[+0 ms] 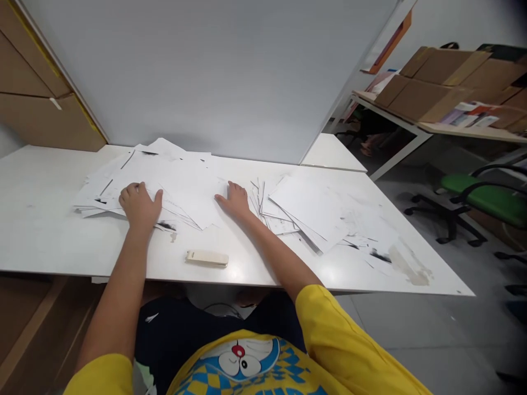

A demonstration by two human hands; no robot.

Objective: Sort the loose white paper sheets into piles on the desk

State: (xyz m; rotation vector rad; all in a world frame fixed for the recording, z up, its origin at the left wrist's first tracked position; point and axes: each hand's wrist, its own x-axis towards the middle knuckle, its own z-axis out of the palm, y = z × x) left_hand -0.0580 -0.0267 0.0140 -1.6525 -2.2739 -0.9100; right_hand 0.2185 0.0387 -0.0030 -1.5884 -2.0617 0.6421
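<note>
My left hand point(140, 206) rests on a loose pile of white paper sheets point(177, 175) at the left of the white table, its thumb apart from the fingers. Between this pile and a second one, my right hand point(235, 200) is low over the table with its thumb spread and nothing visible in it. That second pile of sheets point(308, 206) lies to the right, several pages fanned out, some with dark smudges. Nearer to me is a long, narrow cream object point(207, 258) that looks like a stapler; neither hand touches it.
A tall grey-white panel point(206, 71) stands behind the white table point(49, 230). Cardboard boxes point(45, 120) are at the left back. On the right are a green chair point(486, 200) and another desk point(448, 129) stacked with cartons point(428, 93).
</note>
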